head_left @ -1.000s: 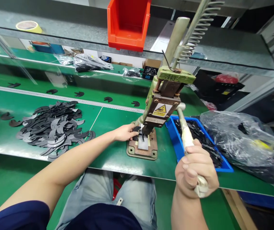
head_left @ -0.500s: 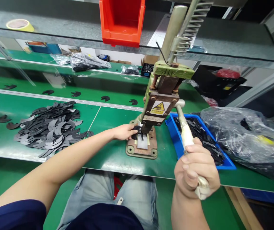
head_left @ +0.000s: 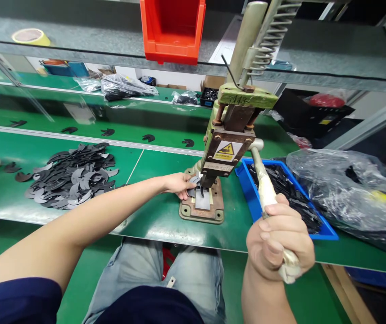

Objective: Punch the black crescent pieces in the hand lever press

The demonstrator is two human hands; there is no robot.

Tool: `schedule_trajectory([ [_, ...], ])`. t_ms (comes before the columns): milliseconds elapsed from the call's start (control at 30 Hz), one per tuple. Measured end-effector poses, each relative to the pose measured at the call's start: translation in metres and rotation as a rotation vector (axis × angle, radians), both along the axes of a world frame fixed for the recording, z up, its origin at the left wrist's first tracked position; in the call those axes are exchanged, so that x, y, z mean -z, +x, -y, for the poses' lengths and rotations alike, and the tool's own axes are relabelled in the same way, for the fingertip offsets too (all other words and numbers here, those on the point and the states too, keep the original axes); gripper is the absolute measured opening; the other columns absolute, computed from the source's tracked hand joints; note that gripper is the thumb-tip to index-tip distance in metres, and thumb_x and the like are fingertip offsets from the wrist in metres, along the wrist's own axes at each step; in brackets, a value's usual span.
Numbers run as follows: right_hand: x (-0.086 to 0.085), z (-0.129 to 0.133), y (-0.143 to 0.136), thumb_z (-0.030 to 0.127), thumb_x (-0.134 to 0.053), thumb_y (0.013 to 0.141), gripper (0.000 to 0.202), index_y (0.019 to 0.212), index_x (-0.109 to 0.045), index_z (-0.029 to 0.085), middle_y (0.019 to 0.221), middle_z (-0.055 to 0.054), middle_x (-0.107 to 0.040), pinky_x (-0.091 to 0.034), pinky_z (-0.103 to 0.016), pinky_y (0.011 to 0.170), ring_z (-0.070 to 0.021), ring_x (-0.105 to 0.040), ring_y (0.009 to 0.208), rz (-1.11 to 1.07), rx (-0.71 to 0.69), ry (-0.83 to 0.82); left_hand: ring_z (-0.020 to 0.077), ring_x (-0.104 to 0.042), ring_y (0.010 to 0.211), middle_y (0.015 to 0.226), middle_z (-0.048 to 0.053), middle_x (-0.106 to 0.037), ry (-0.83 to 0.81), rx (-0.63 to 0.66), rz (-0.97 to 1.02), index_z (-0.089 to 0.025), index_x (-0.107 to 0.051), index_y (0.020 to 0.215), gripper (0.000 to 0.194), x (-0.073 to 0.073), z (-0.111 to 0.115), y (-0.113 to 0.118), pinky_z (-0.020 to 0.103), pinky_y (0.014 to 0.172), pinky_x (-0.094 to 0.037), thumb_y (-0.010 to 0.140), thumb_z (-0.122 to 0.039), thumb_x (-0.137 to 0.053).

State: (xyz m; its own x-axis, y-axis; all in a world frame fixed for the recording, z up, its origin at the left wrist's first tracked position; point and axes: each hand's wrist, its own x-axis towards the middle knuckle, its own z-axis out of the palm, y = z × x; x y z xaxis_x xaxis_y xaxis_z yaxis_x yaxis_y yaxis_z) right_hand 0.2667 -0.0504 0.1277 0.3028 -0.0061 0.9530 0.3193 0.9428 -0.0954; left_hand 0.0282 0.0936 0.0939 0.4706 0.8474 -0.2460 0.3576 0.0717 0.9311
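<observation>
My left hand (head_left: 178, 183) pinches a dark, curved flat piece (head_left: 193, 190) at the base of a green hand press (head_left: 224, 155). Part of that piece is hidden by my fingers and by the press's ram (head_left: 209, 181), which is down close over it. A light metal plate (head_left: 202, 201) lies on the press base just in front. My right hand (head_left: 282, 238) is wrapped round the press's lever (head_left: 266, 189), whose grip is bound in pale wrapping. Left of the press lies a pile of similar dark curved pieces (head_left: 78, 177) on the green table (head_left: 155, 202).
A blue bin (head_left: 250, 191) of black parts stands right of the press, beside a large clear plastic bag (head_left: 355, 193). Several curved pieces lie in a row on the green strip behind. Overhead, a shelf holds a red bin (head_left: 172, 51) and a tape roll (head_left: 30, 37).
The curved piece in my left hand is turned a little, showing a lighter face at the press. My right hand stays on the lever. The whole view has shifted slightly.
</observation>
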Motion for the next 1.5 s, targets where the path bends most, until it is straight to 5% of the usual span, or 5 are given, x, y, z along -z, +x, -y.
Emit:
schedule_trajectory([
  [233,-0.012,-0.006,-0.004,0.040,-0.071,0.088,0.033,0.065,-0.053,0.024,0.060,0.003,-0.052,-0.058,-0.055,0.091,-0.0182,-0.060,0.068,-0.021,-0.004,0.070,0.0173,-0.073,0.053,0.073,0.009,-0.079,-0.222,0.008,0.022,-0.015,-0.062,0.113,0.032,-0.001,-0.005,0.000,0.024,0.053,-0.060,0.100,-0.043,-0.071],
  [500,-0.114,-0.013,0.009,0.045,-0.070,0.092,0.052,0.140,-0.061,0.024,0.131,-0.011,-0.063,-0.052,-0.050,0.113,-0.0255,-0.066,0.125,0.097,-0.129,-0.080,0.0159,-0.074,0.056,0.072,0.007,-0.077,-0.080,-0.013,0.209,-0.016,-0.063,0.107,0.053,0.005,0.021,-0.006,0.022,0.054,-0.059,0.087,-0.062,-0.080],
  [600,-0.086,-0.023,0.018,0.035,-0.072,0.093,0.055,0.144,-0.056,0.024,0.142,-0.014,-0.060,-0.053,-0.045,0.113,-0.0240,-0.064,0.130,0.074,-0.090,-0.165,0.0148,-0.073,0.055,0.074,0.007,-0.077,0.019,-0.010,0.260,-0.015,-0.062,0.099,0.060,-0.002,0.048,-0.018,0.020,0.051,-0.056,0.081,-0.068,-0.082],
  [867,0.069,-0.018,-0.039,0.030,-0.073,0.091,0.031,0.121,-0.068,0.025,0.098,-0.003,-0.079,-0.066,-0.028,0.071,-0.0176,-0.079,0.081,0.443,-0.340,-0.701,0.0180,-0.074,0.058,0.072,0.004,-0.072,0.158,0.025,0.246,-0.017,-0.061,0.095,0.053,-0.026,0.123,-0.038,0.023,0.050,-0.057,0.087,-0.068,-0.074],
  [1500,0.097,0.002,-0.064,0.028,-0.062,0.098,0.007,0.098,-0.066,0.021,0.091,-0.004,-0.071,-0.057,-0.030,0.075,-0.0159,-0.068,0.080,0.343,-0.271,-0.716,0.0142,-0.066,0.045,0.064,0.001,-0.070,0.042,0.125,0.135,-0.018,-0.059,0.092,0.065,-0.039,0.143,-0.024,0.021,0.043,-0.048,0.081,-0.081,-0.069],
])
